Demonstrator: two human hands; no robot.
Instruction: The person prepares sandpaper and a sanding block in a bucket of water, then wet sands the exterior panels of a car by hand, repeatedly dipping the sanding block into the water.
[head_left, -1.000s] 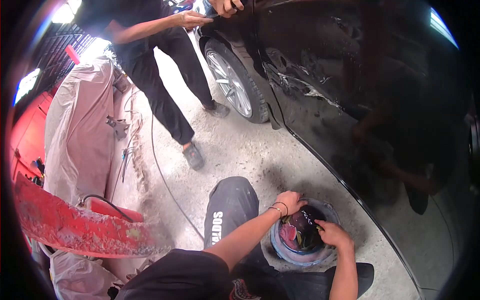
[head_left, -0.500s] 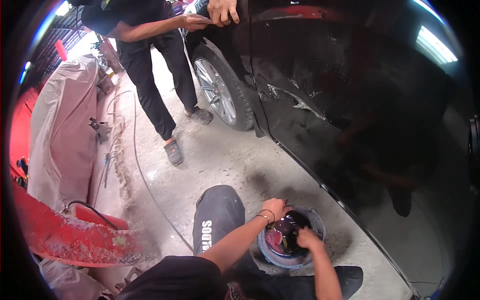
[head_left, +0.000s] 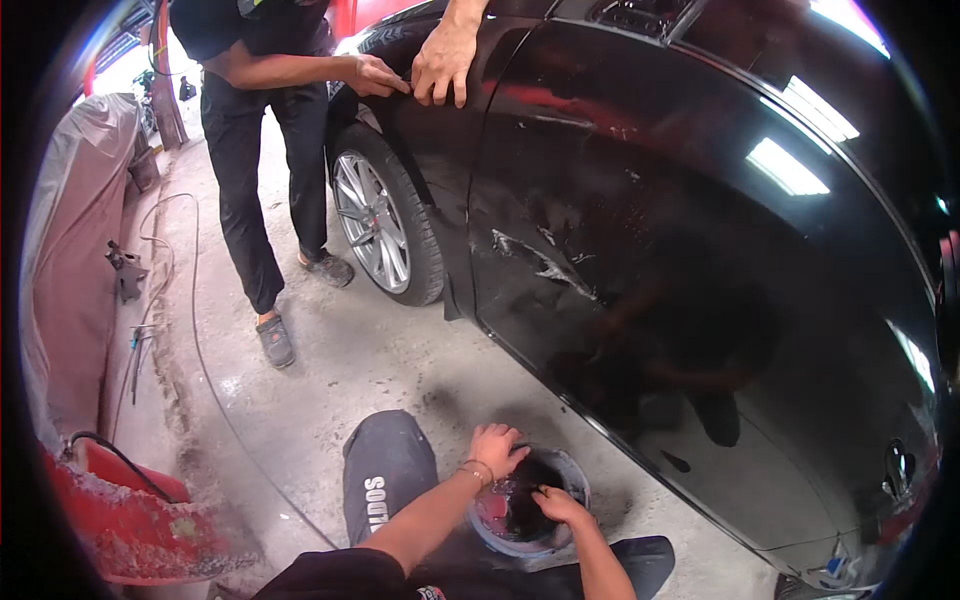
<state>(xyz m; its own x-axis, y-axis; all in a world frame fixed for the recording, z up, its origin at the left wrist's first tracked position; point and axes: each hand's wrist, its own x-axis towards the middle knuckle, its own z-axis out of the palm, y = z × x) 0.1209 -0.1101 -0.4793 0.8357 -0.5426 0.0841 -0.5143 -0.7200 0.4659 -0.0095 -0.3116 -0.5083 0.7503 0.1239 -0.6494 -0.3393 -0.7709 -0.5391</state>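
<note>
A round bucket (head_left: 582, 480) stands on the floor between my knees, with dark water and something pink (head_left: 493, 508) inside. My left hand (head_left: 497, 452) grips the bucket's upper left rim, its fingers bent over the edge. Over the right part of the bucket, my right hand (head_left: 562, 505) is closed with its fingertips pinched together; whatever they hold is lost against the dark inside. Beside the bucket rises the black car door (head_left: 640, 290), with a scraped, pale-edged dent (head_left: 550, 268).
Another person (head_left: 245, 150) stands by the front wheel (head_left: 385, 220), both hands at the car's fender. A thin hose (head_left: 200, 320) runs along the concrete floor. To the left are a covered object (head_left: 75, 260) and a rough red metal part (head_left: 150, 530).
My view has shifted up and to the right, showing more of the car. My right hand has lifted slightly out of the bucket; my left hand stays at the rim.
</note>
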